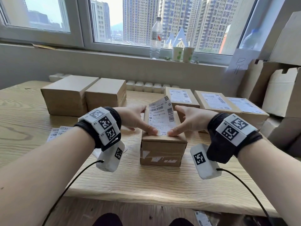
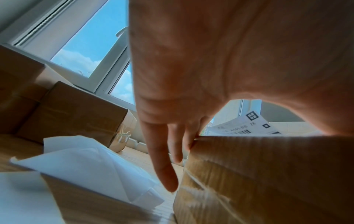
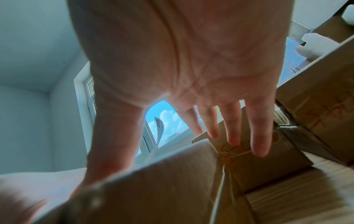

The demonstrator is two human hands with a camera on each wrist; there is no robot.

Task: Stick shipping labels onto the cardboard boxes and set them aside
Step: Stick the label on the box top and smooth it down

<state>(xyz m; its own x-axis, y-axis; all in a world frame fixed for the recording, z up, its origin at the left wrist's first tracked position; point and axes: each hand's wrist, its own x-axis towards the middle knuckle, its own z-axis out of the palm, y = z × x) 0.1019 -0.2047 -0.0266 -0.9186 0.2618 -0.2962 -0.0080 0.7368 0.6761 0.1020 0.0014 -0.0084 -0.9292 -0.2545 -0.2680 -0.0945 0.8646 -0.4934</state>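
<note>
Pressing near edge of white shipping label (image 1: 162, 117) onto top of small brown cardboard box (image 1: 162, 150) at bench (image 1: 24, 121) centre: left hand (image 1: 133, 117) and right hand (image 1: 190, 119), thumbs flat on paper, fingers straight, spread, holding nothing. Far part of label curls up, unstuck; barcodes and "A161-BB 28" legible. Box front shows torn white tape patches. Two plain boxes (image 1: 83, 93) far left; three labelled boxes (image 1: 211, 101) far right. Wood-grain bench.
</note>
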